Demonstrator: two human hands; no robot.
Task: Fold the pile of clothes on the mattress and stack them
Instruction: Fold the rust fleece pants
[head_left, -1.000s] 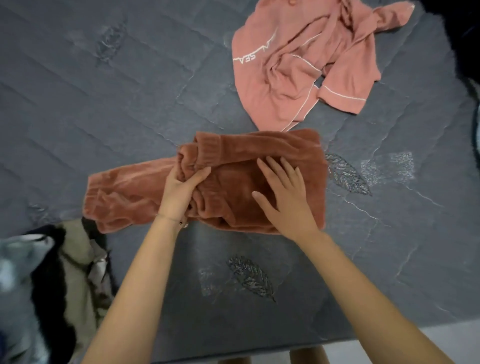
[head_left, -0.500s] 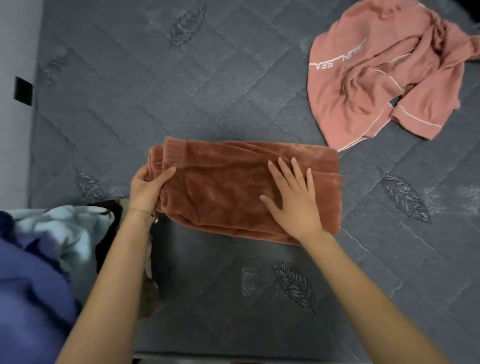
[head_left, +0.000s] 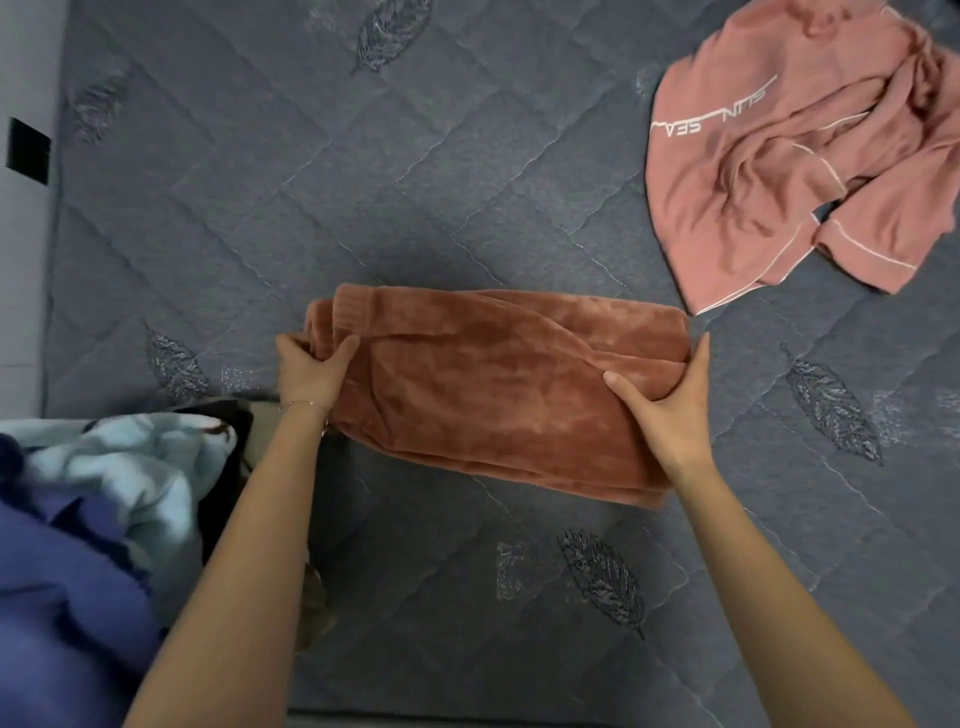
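Left grip (head_left: 311, 374) and right grip (head_left: 670, 402) clasp the ends of a folded plush rust-brown garment (head_left: 493, 395).

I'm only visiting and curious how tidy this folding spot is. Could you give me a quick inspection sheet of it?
Surface: grey quilted mattress with stitched leaf patterns.
Job's things: rust-brown fleece garment, folded, in the middle; pink garment, crumpled and unfolded, far right; pile of blue, black and tan clothes, unfolded, near left.
Clutter: nothing seen.
Hands: left hand grips the fleece's left end; right hand holds its right end, thumb on top, fingers round the edge.
Cables: nothing seen.
Surroundings: pale surface beyond the mattress's left edge, with a black square on it.
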